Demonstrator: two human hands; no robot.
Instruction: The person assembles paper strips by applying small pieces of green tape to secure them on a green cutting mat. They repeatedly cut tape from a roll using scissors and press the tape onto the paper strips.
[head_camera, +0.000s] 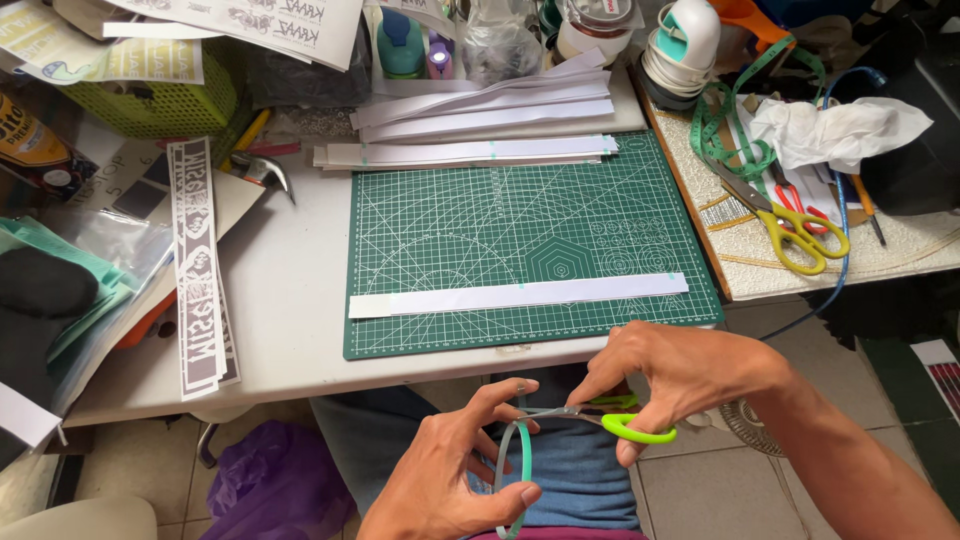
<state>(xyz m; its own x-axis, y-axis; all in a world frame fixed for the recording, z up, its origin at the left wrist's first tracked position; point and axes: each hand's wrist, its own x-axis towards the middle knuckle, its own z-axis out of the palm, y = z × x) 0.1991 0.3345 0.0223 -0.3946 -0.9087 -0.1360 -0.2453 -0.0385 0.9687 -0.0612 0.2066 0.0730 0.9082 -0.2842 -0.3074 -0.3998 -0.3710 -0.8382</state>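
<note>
Both hands cut green strip with scissors.

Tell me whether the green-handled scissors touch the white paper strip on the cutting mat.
Apart. The head view shows the scissors in the right hand below the table edge, while the paper strip lies on the mat.

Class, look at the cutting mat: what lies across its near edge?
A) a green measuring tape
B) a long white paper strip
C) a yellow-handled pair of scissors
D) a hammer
B: a long white paper strip lies flat across the near part of the green cutting mat.
</note>
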